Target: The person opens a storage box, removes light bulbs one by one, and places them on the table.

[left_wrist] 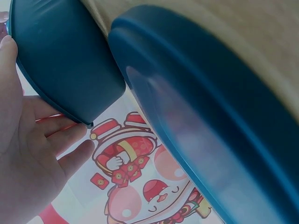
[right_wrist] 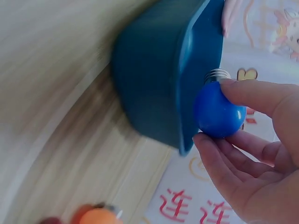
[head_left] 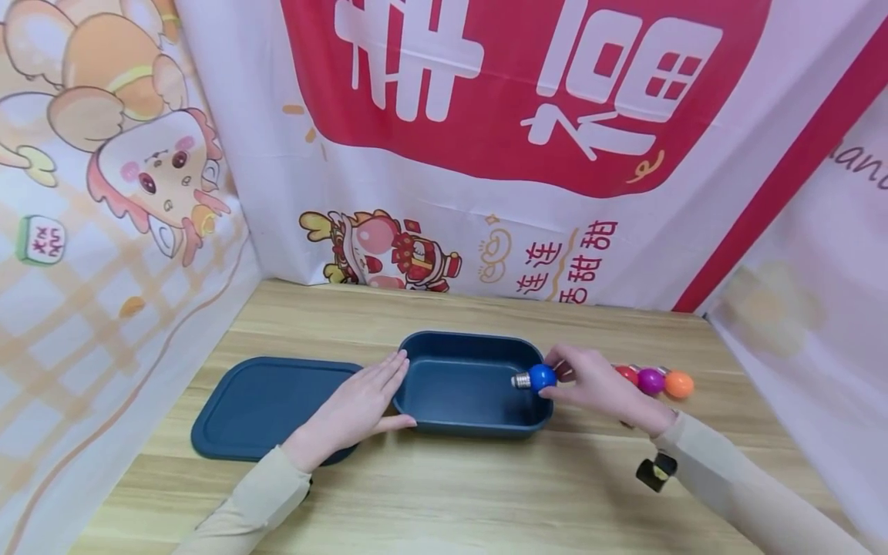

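Note:
A blue light bulb [head_left: 543,378] with a silver screw base is pinched between the thumb and fingers of my right hand [head_left: 590,379]. In the head view it overlaps the right end of a dark blue rectangular box [head_left: 472,428], its base pointing left. The right wrist view shows the bulb [right_wrist: 219,109] close by the box's rim [right_wrist: 183,116]. My left hand [head_left: 357,405] rests with straight fingers against the box's left end, thumb toward the near corner. Its fingers lie along the rim [left_wrist: 51,105] in the left wrist view.
Left of the box lies a dark blue lid [head_left: 257,408], partly under my left forearm. Red [head_left: 627,375], purple [head_left: 650,381] and orange [head_left: 678,385] bulbs lie on the wooden table [head_left: 486,493] beyond my right wrist. Printed cloth [head_left: 416,169] hangs behind the table.

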`<state>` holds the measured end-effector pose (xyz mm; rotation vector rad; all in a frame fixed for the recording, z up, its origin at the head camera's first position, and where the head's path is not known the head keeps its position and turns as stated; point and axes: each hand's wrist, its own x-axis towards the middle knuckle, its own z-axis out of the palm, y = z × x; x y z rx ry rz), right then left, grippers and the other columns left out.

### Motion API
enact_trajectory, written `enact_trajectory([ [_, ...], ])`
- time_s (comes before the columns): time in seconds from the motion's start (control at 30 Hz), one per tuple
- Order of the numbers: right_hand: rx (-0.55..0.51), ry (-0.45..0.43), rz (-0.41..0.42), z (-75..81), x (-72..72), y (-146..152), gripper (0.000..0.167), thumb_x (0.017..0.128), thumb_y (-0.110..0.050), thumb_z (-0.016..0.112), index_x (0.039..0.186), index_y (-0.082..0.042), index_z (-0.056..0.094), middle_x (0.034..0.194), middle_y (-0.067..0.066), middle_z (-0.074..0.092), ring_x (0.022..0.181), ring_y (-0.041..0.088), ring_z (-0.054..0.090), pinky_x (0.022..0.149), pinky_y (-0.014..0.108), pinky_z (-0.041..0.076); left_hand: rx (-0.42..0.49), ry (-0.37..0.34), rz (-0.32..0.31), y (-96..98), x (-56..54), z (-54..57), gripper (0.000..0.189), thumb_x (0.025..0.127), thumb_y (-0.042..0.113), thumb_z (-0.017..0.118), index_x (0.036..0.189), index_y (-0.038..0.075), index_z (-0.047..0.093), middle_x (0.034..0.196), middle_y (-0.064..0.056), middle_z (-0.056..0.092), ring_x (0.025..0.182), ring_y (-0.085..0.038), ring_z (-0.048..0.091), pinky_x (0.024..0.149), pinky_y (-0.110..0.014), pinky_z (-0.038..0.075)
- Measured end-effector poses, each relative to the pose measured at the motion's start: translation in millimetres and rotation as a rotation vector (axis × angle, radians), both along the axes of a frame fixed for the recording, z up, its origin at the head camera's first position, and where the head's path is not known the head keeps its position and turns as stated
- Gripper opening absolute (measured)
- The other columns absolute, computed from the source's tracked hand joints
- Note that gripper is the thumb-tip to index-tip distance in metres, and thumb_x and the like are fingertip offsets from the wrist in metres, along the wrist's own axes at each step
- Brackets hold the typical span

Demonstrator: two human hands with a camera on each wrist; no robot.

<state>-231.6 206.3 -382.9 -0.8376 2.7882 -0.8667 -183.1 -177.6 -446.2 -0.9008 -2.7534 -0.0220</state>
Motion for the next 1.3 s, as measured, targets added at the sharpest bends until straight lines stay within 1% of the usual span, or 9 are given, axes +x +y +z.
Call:
enact_trajectory([
  [0.2,-0.023,0.055,-0.071,-4.9,7.7,30,0.031,0.081,-0.017,0.082,0.104,-0.007,0.064,0.1,0.009,0.072,0.087,0.017,0.069,0.076,0.036,0.063,-0.005,-0.004,0.001,-0.5,-0.2,-0.2,0.093,0.091,0.072,0.044,0.148,-0.002,0.042,0.157,-0.018,0.039,0.145,-0.029,0.042,0.112,-0.045,0.045],
  [0.43,0.019,0.126,-0.203,-13.7,16.4,65,0.036,0.08,-0.023,0.084,0.104,-0.006,0.063,0.101,0.012,0.073,0.086,0.019,0.07,0.073,0.034,0.062,0.002,-0.007,0.008,-1.2,0.2,0.3,0.093,0.091,0.071,0.046,0.148,-0.001,0.042,0.158,-0.018,0.038,0.146,-0.029,0.041,0.113,-0.045,0.044],
  [0.63,-0.049,0.101,-0.295,-25.2,24.3,90,0.036,0.083,-0.023,0.082,0.104,-0.001,0.063,0.104,0.019,0.07,0.088,0.026,0.071,0.072,0.034,0.062,-0.002,-0.002,0.014,-1.9,-1.0,-1.3,0.093,0.091,0.072,0.044,0.149,-0.002,0.042,0.158,-0.018,0.038,0.146,-0.029,0.041,0.113,-0.045,0.045],
  [0.8,-0.054,0.053,-0.377,-34.1,31.9,109,0.041,0.085,-0.026,0.08,0.109,0.001,0.06,0.111,0.026,0.067,0.095,0.034,0.07,0.073,0.035,0.062,-0.007,-0.006,0.016,-2.1,-0.9,-0.5,0.093,0.091,0.071,0.045,0.149,-0.002,0.041,0.158,-0.018,0.038,0.146,-0.029,0.04,0.113,-0.045,0.044],
  [0.9,-0.056,0.048,-0.419,-39.2,35.6,119,0.042,0.085,-0.027,0.079,0.108,0.001,0.059,0.11,0.027,0.068,0.097,0.038,0.07,0.072,0.032,0.062,-0.003,-0.007,0.013,-1.8,-0.7,-0.1,0.093,0.091,0.07,0.047,0.149,-0.002,0.041,0.158,-0.019,0.038,0.146,-0.03,0.041,0.113,-0.046,0.044],
  [1.03,-0.07,0.067,-0.466,-48.3,38.9,132,0.043,0.085,-0.026,0.079,0.109,0.004,0.06,0.106,0.029,0.069,0.094,0.04,0.07,0.067,0.022,0.059,0.005,-0.001,0.008,-1.0,-1.1,-0.9,0.092,0.091,0.07,0.048,0.148,-0.002,0.042,0.157,-0.019,0.039,0.145,-0.03,0.041,0.113,-0.046,0.044],
  [1.13,-0.083,0.083,-0.504,-55.9,40.4,143,0.045,0.085,-0.025,0.079,0.109,0.007,0.06,0.105,0.03,0.069,0.089,0.033,0.072,0.065,0.017,0.056,0.006,0.001,0.004,-0.3,-1.6,-2.1,0.092,0.091,0.07,0.047,0.148,-0.002,0.042,0.157,-0.019,0.039,0.145,-0.03,0.042,0.112,-0.046,0.045],
  [1.23,-0.099,0.095,-0.545,-60.8,42.0,152,0.045,0.084,-0.025,0.08,0.109,0.007,0.06,0.105,0.03,0.069,0.08,0.01,0.07,0.064,0.014,0.054,0.003,-0.002,0.003,0.7,-1.8,-2.5,0.092,0.091,0.071,0.045,0.148,-0.002,0.042,0.157,-0.018,0.039,0.146,-0.03,0.041,0.113,-0.046,0.044],
  [1.3,-0.104,0.095,-0.566,-62.7,42.9,156,0.046,0.085,-0.027,0.08,0.109,0.007,0.06,0.106,0.031,0.069,0.077,-0.007,0.063,0.063,0.013,0.054,0.001,-0.005,0.005,1.2,-1.8,-2.2,0.093,0.091,0.071,0.045,0.148,-0.002,0.042,0.157,-0.018,0.039,0.146,-0.029,0.041,0.113,-0.046,0.044],
])
